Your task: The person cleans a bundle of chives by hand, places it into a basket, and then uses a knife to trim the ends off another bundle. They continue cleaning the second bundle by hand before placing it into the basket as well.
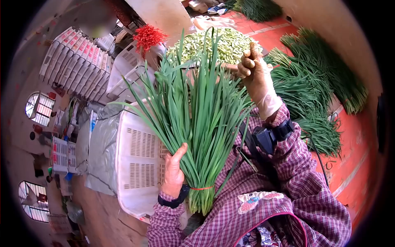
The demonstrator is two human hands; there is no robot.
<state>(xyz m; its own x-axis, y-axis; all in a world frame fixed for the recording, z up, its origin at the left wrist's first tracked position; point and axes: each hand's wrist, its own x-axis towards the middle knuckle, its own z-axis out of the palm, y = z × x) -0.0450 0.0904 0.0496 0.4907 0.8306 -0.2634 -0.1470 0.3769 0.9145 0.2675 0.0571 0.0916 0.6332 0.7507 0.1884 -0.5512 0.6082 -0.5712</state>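
Note:
A large bunch of long green leafy stalks [201,123] spans the middle of the view, a red band [201,188] round its lower stems. My left hand [173,171] grips the bunch from its left side, just above the band, thumb pointing up along the leaves. Raised at the upper right of the bunch, my right hand [257,74] wears a thin, stained glove. Its fingers are curled together near the leaf tips; whatever they may hold is too small to make out.
A white slotted crate [142,164] stands left of the bunch. Behind lie a heap of short cut green pieces [230,41] and red ties [149,38]. More green bundles [308,86] rest on the red floor at right. Stacked white crates [76,61] stand back left.

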